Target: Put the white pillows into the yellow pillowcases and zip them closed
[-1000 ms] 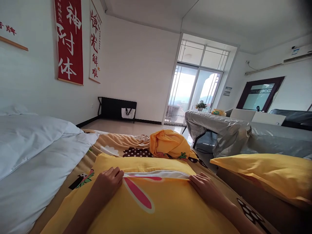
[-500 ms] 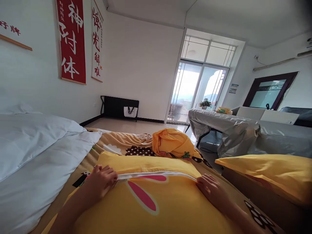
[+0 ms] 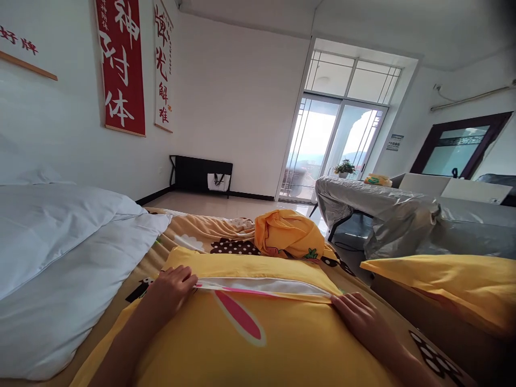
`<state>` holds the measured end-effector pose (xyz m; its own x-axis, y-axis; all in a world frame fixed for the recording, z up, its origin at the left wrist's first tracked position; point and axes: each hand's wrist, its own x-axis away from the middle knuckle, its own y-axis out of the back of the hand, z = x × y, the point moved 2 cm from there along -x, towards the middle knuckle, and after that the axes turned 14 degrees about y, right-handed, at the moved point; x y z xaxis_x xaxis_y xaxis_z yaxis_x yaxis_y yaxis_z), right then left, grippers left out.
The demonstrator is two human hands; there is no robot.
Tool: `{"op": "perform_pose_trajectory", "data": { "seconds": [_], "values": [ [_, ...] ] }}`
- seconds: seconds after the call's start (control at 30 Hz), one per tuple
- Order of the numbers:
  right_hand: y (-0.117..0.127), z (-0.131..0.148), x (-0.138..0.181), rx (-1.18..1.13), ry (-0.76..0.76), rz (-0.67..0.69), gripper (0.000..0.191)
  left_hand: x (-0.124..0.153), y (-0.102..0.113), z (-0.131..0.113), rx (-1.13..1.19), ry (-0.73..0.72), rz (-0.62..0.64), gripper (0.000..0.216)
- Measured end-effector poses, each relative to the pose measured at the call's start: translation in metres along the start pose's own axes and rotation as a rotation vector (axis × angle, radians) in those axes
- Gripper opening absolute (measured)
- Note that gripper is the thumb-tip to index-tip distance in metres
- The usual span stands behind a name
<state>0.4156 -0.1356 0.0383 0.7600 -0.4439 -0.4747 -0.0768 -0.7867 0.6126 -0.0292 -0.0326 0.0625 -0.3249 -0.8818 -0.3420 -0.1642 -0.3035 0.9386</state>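
A yellow pillowcase [image 3: 298, 333] with a pink-and-white rabbit-ear print lies in front of me, filled out by a pillow. Across its far part runs a slit, where a strip of white pillow [image 3: 258, 284] shows. My left hand [image 3: 173, 287] is closed on the cloth at the slit's left end, fingers curled over the edge. At the right end, my right hand [image 3: 355, 312] pinches the near edge between thumb and fingers. The fingertips of both hands are partly hidden by the cloth.
White pillows [image 3: 68, 258] lie to the left on the patterned blanket [image 3: 193, 228]. Beyond the pillowcase is a bundled orange-yellow cloth [image 3: 288, 234]. At right, more yellow fabric [image 3: 455, 285] rests on a brown box-like thing. A plastic-covered table [image 3: 387, 204] stands farther back.
The slit has widened and more white shows along it. Its near edge is now folded toward me, covering part of one printed ear. The view has shifted slightly.
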Motion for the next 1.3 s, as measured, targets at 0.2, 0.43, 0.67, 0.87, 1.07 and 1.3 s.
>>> {"op": "perform_pose_trajectory", "data": {
  "seconds": [0.2,0.43,0.67,0.87,1.07,1.3],
  "values": [
    [0.019,0.006,-0.001,-0.120,-0.050,0.004,0.022,0.009,0.010,-0.011,0.031,-0.030,0.097,0.027],
    [0.023,0.034,-0.090,-0.529,-0.127,0.110,0.022,0.013,0.016,-0.005,0.260,0.001,0.114,0.032],
    [0.002,0.091,-0.185,-0.476,0.163,0.047,0.025,0.006,0.009,0.011,0.493,0.193,0.145,0.026],
    [0.000,0.123,-0.237,-0.450,0.284,0.220,0.013,-0.002,-0.007,0.018,0.753,0.434,0.171,0.011],
    [-0.014,0.129,-0.275,-0.515,0.142,0.442,0.020,0.001,-0.008,0.022,0.671,0.389,0.196,0.011],
    [-0.027,0.141,-0.301,-0.618,0.012,0.463,0.020,0.006,0.007,0.021,0.482,0.460,0.281,0.012]
  ]
}}
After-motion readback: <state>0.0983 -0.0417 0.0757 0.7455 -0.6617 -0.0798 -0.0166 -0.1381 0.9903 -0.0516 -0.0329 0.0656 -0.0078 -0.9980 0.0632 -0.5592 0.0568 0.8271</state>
